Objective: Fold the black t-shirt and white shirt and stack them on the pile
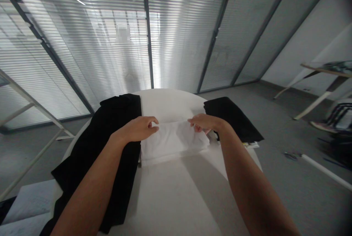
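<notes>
A white cloth (174,142), folded into a rough rectangle, lies across the middle of the round white table (167,199). My left hand (141,128) is at the cloth's upper left corner, thumb and forefinger apart with a gap between them. At the upper right part of the cloth, my right hand (202,121) has its fingers pinched together on the far edge. Black cloth (121,177) lies spread under and beside my left forearm. Another black cloth (233,118), folded, sits to the right behind my right wrist.
Papers (30,203) are at the lower left beside the table. A white metal frame (38,109) stands on the left. Blinds and glass panels (118,45) rise behind the table. On the right are another table (330,71), a bag (343,118) and a white pole (324,170) near the floor.
</notes>
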A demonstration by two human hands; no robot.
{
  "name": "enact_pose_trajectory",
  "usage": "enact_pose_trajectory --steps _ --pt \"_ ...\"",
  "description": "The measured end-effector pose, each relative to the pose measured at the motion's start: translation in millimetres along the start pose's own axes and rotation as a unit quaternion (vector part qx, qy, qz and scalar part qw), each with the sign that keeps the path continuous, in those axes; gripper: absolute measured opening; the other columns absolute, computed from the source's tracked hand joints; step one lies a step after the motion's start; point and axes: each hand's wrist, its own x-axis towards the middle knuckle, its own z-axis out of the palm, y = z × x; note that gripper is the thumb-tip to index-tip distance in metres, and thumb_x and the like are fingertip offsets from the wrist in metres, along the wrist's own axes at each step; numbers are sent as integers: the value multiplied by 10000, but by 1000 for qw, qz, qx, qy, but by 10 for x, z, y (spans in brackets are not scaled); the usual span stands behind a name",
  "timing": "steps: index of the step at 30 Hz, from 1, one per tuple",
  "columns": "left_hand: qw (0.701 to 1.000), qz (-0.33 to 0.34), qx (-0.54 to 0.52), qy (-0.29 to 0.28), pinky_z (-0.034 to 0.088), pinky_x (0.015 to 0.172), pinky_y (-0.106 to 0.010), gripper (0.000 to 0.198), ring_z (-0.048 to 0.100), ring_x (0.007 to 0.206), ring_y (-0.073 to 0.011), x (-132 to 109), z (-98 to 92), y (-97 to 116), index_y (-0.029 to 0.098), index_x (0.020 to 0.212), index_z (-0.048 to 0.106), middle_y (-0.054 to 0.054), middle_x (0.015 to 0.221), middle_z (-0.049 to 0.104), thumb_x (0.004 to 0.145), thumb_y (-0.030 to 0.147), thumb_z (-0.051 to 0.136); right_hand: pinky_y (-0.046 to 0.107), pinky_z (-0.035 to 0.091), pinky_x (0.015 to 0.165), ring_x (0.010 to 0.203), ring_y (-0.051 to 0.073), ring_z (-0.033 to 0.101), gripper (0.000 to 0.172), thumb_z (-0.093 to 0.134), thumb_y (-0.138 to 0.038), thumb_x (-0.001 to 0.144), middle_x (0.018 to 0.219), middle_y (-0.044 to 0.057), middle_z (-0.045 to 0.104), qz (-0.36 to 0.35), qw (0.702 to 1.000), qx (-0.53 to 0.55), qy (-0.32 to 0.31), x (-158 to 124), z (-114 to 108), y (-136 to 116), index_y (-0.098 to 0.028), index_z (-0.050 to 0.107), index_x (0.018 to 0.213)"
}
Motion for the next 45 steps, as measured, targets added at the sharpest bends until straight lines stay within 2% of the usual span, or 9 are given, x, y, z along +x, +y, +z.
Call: enact_pose_trajectory --steps 6,11,14,18,21,26,37,42,45 --pt "978 -26 156 139 435 898 -471 519 529 1141 -332 154 523 206 171 1282 543 -183 1192 591 947 492 310 377 513 646 710 271 654 365 677 -513 740 649 104 676 -52 989 -119 68 -7 74 -44 -170 694 864" --pt "966 -20 197 168 200 1095 -590 629 283 1389 -366 188 1062 325 156 1432 387 -197 1458 407 945 537 274 479 452 877 1071 348 592 376 478 -413 907 1097 231 646 -95 914 -317 237 -174 410 -239 -120 637 1080" --pt "965 -24 200 170 145 1115 -597 652 282 1396 -364 168 1210 306 145 1447 368 -202 1465 404 944 543 254 557 391 934 1177 375 515 432 357 -396 960 1240 239 575 -157 880 -346 284 -225 774 -312 -132 554 1240" --pt "962 -28 210 173 151 1126 -582 602 331 1376 -353 99 1254 285 152 1403 438 -182 1449 438 934 506 305 557 240 1077 1354 324 347 475 247 -370 992 1426 149 465 -258 855 -374 251 -212 1146 -174 -199 459 1381" --pt "959 -25 217 182 157 1145 -539 605 333 1379 -337 28 1265 283 116 1412 421 -180 1451 436 929 467 328 518 200 1113 1399 288 281 523 197 -408 999 1500 107 378 -273 850 -373 251 -235 1213 29 -211 407 1435" --pt "954 -43 207 214 212 1147 -481 649 312 1394 -322 -139 1260 229 90 1421 402 -196 1461 416 926 505 328 510 169 1134 1417 285 251 565 217 -491 988 1541 72 301 -264 852 -376 252 -309 1134 246 -243 336 1481" --pt "954 -110 130 246 335 1084 -472 595 324 1386 -316 -375 1253 30 95 1389 442 -212 1468 393 949 468 297 547 178 1121 1412 317 254 594 322 -510 966 1520 130 331 -194 866 -357 290 -284 1098 291 -195 360 1468" --pt "936 -171 33 307 393 1003 -454 465 534 1179 -286 -264 1038 -340 138 1202 583 -164 1216 615 958 404 290 511 259 1094 1386 321 302 577 365 -481 953 1491 185 362 -154 878 -311 330 -244 1000 355 -142 426 1417" --pt "939 -182 -42 288 450 871 -375 401 627 952 -238 -175 931 -492 194 962 620 -91 955 681 958 427 294 471 306 1070 1316 310 400 512 376 -416 952 1392 207 476 -141 888 -260 352 -177 835 390 -110 497 1344"
